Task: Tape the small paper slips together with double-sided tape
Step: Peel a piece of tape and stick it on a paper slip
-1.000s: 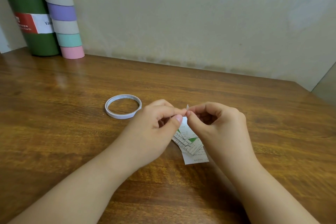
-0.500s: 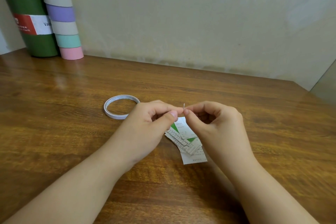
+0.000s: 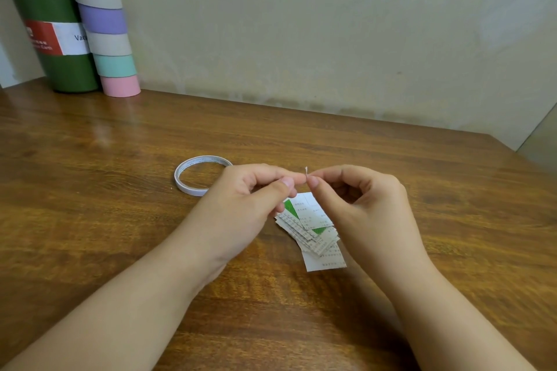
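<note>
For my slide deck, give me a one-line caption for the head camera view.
Both hands pinch a tiny tape piece above paper slips, tape roll beside.

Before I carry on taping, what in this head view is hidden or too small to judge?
- Tiny white scrap pinched between left hand and right hand: too small to identify.
- Stack of printed paper slips: upper part hidden behind both hands; print unreadable.
- Dark green flask: top cut off by the frame edge.

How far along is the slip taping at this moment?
Done: paper slips lie fanned and overlapped on the table; whether any are joined cannot be told. In hand: left hand and right hand pinch a tiny tape piece. Left: sticking it on; tape roll lies beside.
</note>
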Available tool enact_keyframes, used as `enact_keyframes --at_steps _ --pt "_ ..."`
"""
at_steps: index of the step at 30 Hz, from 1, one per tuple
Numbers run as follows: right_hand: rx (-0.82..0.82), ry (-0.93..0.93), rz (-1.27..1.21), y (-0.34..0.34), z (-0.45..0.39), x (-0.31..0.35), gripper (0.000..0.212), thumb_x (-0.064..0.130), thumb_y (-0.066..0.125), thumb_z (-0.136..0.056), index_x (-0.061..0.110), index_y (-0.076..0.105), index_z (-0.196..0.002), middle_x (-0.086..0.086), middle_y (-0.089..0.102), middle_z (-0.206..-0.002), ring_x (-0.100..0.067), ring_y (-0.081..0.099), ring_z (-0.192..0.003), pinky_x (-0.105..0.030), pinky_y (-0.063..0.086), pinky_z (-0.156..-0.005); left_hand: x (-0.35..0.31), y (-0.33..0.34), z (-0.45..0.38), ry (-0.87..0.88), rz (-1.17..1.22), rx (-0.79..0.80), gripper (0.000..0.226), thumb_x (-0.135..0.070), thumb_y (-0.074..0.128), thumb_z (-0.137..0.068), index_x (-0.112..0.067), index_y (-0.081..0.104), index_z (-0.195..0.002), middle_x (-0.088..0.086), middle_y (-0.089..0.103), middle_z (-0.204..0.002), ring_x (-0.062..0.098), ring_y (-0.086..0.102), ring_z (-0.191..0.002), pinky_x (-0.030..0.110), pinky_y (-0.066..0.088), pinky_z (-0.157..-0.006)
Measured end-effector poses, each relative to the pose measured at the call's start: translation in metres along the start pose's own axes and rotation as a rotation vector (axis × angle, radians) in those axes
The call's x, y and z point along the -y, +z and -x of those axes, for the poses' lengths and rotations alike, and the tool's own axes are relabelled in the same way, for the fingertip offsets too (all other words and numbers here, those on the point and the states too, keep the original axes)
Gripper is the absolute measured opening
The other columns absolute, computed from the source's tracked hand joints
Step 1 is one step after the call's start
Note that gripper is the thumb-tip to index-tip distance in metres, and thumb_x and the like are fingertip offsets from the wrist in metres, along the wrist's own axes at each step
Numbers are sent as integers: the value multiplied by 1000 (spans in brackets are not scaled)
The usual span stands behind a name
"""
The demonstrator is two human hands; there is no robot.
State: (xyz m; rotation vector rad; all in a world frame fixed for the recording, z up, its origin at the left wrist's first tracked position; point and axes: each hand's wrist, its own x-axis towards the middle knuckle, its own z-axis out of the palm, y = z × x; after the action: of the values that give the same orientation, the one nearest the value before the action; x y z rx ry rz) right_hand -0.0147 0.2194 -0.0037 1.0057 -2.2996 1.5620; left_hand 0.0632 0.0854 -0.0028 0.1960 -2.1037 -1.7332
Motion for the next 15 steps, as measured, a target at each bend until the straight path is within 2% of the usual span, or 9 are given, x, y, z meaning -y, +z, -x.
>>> enact_keyframes --at_steps 3,8,15 --pt "0 -2 -6 0 0 -1 11 19 71 -83 27 74 -76 18 67 -63 5 56 -56 -6 37 -55 -1 0 0 -18 14 -8 27 -17 54 -91 -31 76 -85 -13 63 -65 8 57 -74 31 50 -84" --pt "8 -1 -10 0 0 -1 12 20 70 -84 28 73 -76 24 62 -60 4 55 -55 -5 36 -53 0 -1 0 -18 32 3 30 -17 54 -92 -36 76 -86 -6 63 -70 8 56 -73 30 50 -82" --pt "22 -7 -21 0 0 -1 14 21 70 -85 31 71 -75 26 61 -60 4 55 -57 -5 35 -54 0 -1 -1 -28 67 3 30 -15 53 -92 -34 76 -87 -9 66 -72 4 55 -71 26 49 -78"
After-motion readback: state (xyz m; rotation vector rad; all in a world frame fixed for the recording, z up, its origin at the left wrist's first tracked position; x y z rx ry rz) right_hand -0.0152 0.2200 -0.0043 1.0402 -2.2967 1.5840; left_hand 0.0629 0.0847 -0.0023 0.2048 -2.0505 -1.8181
